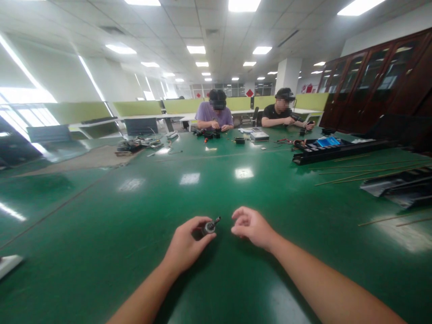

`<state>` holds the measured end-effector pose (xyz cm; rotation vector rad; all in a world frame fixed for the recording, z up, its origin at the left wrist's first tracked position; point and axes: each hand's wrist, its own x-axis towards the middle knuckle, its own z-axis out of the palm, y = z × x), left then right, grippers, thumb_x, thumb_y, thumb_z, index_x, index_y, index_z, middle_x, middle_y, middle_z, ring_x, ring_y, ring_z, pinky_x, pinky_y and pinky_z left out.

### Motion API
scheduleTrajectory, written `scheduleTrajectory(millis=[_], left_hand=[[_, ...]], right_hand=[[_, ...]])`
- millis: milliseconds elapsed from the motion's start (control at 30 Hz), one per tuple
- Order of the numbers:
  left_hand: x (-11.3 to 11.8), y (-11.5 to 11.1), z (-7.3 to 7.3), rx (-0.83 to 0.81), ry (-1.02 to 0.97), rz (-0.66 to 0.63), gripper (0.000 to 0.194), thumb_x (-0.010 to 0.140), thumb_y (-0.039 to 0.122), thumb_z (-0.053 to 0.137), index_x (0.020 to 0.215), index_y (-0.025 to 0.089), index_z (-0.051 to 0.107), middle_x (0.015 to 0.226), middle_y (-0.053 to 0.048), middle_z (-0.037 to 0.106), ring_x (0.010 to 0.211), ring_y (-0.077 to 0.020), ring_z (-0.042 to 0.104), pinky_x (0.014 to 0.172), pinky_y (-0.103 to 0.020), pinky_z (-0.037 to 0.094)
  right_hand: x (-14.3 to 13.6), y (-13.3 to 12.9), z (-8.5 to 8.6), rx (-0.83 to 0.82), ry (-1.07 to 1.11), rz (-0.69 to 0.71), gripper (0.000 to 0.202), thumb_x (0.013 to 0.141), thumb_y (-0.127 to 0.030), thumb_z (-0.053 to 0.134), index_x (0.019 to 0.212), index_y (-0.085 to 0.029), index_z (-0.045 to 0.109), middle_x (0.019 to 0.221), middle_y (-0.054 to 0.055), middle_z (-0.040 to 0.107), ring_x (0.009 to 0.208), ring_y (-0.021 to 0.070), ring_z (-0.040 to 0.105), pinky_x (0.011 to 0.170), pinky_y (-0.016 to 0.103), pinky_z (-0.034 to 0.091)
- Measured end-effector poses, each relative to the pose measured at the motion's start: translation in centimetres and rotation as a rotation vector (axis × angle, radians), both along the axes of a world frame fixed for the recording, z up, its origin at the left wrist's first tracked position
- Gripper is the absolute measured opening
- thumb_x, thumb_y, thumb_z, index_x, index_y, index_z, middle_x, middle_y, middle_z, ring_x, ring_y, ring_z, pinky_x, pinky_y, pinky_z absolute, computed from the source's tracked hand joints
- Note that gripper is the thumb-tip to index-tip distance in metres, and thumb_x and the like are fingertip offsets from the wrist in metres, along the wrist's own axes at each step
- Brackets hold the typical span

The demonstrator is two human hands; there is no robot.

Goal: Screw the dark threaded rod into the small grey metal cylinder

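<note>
While the left hand holds one metal part between thumb and fingers, the right hand hangs empty at its three o'clock, fingers loosely curled, thumb parted from them. Part: cylindrical body, slim stem pointing to one o'clock; contact with the green table, cannot tell. Black rails: two o'clock, well apart. Step, as judged: part steadied for handling. Next move, as judged: calls for the right hand narrowing onto the stem, under a firm left grip.
</note>
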<state>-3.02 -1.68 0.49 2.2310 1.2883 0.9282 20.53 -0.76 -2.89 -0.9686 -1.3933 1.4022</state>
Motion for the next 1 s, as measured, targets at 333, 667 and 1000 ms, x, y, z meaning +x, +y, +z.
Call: scheduleTrajectory(millis=[333, 667, 1000], left_hand=[[-0.2, 0.3, -0.4, 0.089, 0.08, -0.167, 0.031, 0.085, 0.026, 0.068, 0.116, 0.023, 0.066, 0.107, -0.006, 0.07, 0.097, -0.0201, 0.066, 0.088, -0.032, 0.052], [0.4, -1.1, 0.1, 0.052, 0.043, -0.228, 0.024, 0.084, 0.023, 0.067, 0.107, 0.021, 0.066, 0.099, -0.005, 0.071, 0.09, -0.0189, 0.067, 0.083, -0.03, 0.052], [0.8, -1.4, 0.6, 0.027, 0.005, -0.284, 0.023, 0.086, 0.028, 0.065, 0.106, 0.019, 0.068, 0.095, -0.008, 0.072, 0.085, -0.0194, 0.066, 0.078, -0.031, 0.051]], right_hand=[[-1.2, -2.1, -0.1, 0.217, -0.372, -0.034, 0.048, 0.069, -0.008, 0.067, 0.114, -0.022, 0.058, 0.087, -0.001, 0.066, 0.065, 0.0108, 0.059, 0.064, 0.024, 0.046], [-1.2, -3.3, 1.0, 0.289, -0.444, -0.034, 0.042, 0.068, -0.009, 0.067, 0.107, -0.022, 0.063, 0.09, 0.002, 0.069, 0.075, 0.0168, 0.064, 0.071, 0.028, 0.05], [-1.3, -3.5, 1.1, 0.377, -0.471, -0.068, 0.026, 0.07, -0.011, 0.067, 0.094, -0.021, 0.07, 0.082, 0.002, 0.07, 0.071, 0.0169, 0.062, 0.066, 0.027, 0.047]])
